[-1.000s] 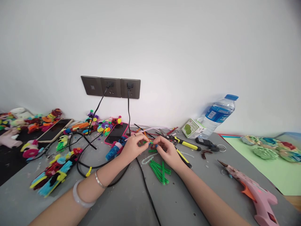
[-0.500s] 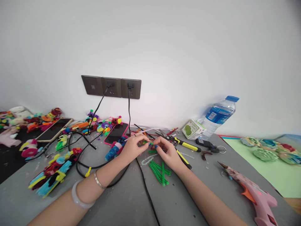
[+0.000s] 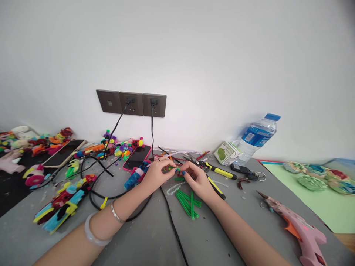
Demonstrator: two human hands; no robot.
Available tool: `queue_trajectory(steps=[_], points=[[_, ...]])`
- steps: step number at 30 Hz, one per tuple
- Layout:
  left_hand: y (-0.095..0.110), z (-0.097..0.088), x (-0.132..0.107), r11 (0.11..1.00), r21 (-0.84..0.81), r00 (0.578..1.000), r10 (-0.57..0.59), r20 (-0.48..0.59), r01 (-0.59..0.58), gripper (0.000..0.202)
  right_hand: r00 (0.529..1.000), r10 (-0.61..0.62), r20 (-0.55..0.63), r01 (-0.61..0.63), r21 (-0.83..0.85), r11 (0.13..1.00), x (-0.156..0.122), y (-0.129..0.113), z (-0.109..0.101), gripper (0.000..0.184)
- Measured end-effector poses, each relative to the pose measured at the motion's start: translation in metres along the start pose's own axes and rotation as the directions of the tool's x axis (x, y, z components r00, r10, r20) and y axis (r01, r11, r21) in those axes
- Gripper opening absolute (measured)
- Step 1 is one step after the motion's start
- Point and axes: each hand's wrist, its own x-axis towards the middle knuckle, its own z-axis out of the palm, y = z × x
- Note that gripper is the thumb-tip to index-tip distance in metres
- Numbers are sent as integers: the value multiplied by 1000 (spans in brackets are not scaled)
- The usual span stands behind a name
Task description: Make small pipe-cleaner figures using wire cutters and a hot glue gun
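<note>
Left hand (image 3: 159, 173), right hand (image 3: 195, 180): fingertips pinched on small green piece (image 3: 179, 168), beyond pipe cleaners (image 3: 192, 205). Piece seems unfinished; pipe cleaners apparently unused.

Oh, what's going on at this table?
A person is working with bare hands on something tiny. The left hand pinches a small green piece, and the right hand's fingertips are right by it; whether they pinch it too is hard to tell. Fuzzy green stems lie on the table just nearer the person, and a pink glue gun lies off to the right.
</note>
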Motion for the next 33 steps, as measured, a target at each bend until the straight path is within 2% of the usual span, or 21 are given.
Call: queue_trajectory(steps=[33], points=[[2,-1,0,999,-14,999,-35,40,36,5,1000,10,11,-10,20,1000,0,4,0,5]])
